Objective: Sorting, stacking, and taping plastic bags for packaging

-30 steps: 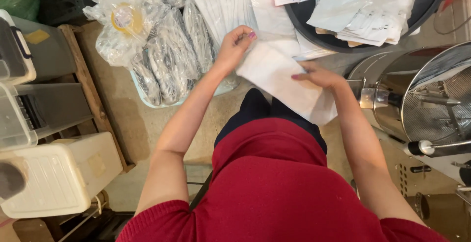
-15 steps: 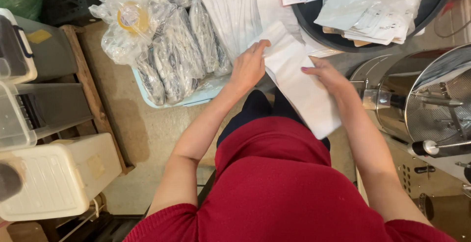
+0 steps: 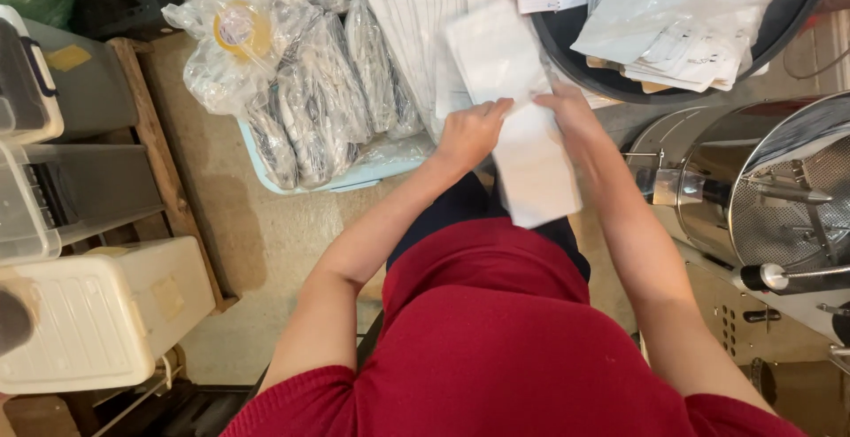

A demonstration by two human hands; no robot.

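Observation:
A long white paper pouch is held upright in front of me by both hands. My left hand grips its left edge with fingers curled. My right hand closes on its right edge, a little higher. The pouch's top end overlaps a row of similar white pouches standing behind it. Its lower end hangs over my dark trousers.
A light blue tray holds several clear plastic bags of dark items, with a tape roll on top. A black round tub holds papers at upper right. Steel machine on the right; plastic bins at left.
Both hands have drawn together and turned the pouch from slanted to nearly upright. The hands now sit closer to the pouch's middle.

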